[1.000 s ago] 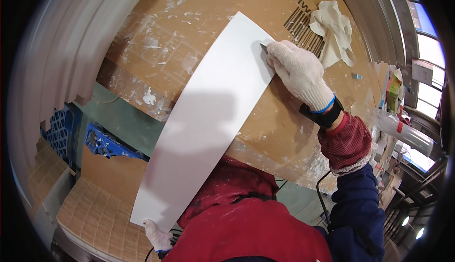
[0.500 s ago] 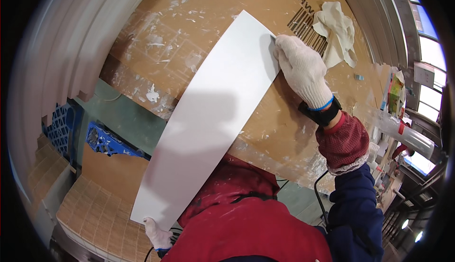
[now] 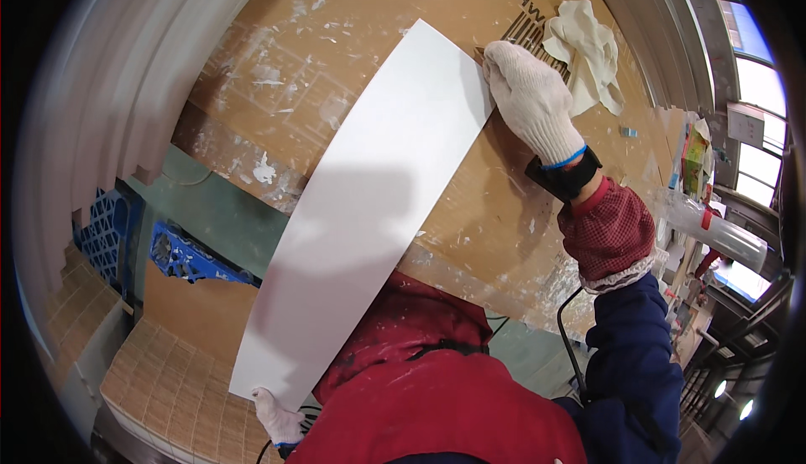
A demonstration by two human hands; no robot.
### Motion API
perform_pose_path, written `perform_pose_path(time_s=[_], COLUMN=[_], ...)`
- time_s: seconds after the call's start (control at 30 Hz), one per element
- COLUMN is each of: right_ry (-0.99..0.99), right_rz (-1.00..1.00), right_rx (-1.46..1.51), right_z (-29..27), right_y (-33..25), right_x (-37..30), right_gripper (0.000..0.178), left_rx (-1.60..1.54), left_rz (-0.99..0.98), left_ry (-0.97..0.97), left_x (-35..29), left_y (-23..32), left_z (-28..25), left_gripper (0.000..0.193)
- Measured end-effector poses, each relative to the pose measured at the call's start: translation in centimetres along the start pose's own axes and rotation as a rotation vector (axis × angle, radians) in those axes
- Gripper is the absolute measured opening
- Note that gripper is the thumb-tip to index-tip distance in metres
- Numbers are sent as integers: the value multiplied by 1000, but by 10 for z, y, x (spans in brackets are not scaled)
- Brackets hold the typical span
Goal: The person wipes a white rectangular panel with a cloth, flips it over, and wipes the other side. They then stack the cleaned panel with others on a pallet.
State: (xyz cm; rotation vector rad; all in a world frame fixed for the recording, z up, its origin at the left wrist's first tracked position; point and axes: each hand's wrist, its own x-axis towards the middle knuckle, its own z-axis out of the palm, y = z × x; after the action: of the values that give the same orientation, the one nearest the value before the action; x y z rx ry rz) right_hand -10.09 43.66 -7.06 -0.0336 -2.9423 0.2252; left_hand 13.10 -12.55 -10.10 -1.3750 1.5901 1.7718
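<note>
A long white panel (image 3: 361, 187) with a smooth face slants from near my body up over the workbench. My left hand (image 3: 277, 418), in a white knitted glove, grips the panel's near end, thumb on top and the other fingers hidden beneath. My right hand (image 3: 531, 99), gloved the same way with a black band at the wrist, is closed at the right edge of the far end. Its fingertips meet the edge there; whatever they may hold is hidden. Shadows fall across the panel's middle and near end.
Cardboard (image 3: 277, 10) spotted with white flecks covers the bench. A crumpled cream cloth (image 3: 586, 52) and a small blue piece (image 3: 628, 131) lie beyond my right hand. Stacked pale mouldings (image 3: 126, 86) stand left, near a blue plastic crate (image 3: 189, 254). A clear plastic tube (image 3: 714, 222) is at right.
My right hand has shifted slightly up and left, off the panel's face to its edge, and its shadow there is gone. The left hand keeps its hold on the near end.
</note>
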Motion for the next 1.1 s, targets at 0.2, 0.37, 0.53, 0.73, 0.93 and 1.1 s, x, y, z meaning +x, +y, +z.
perform_pose_path(time_s=[0.2, 0.37, 0.53, 0.73, 0.93, 1.1], right_ry=[26, -196, -117, -112, -115, -82], right_rz=[52, 52, 7, 40, -2, 48], right_rx=[94, 43, 80, 137, 116, 11], right_z=[-3, -4, -5, -1, -4, 0], right_y=[-14, -22, -22, -19, -25, -25], right_x=[-6, 2, 1, 1, 4, 3], right_gripper=[11, 13, 13, 11, 9, 9], left_rx=[59, 50, 15, 93, -138, -162], left_rz=[0, -12, 5, 74, -67, -9], left_ry=[40, 47, 39, 62, 106, 205], left_x=[-6, -10, -15, -12, -15, -13], left_y=[3, 6, 11, 9, 17, 10], left_z=[-2, 6, 16, 14, 28, 27], left_gripper=[64, 62, 63, 65, 82, 110])
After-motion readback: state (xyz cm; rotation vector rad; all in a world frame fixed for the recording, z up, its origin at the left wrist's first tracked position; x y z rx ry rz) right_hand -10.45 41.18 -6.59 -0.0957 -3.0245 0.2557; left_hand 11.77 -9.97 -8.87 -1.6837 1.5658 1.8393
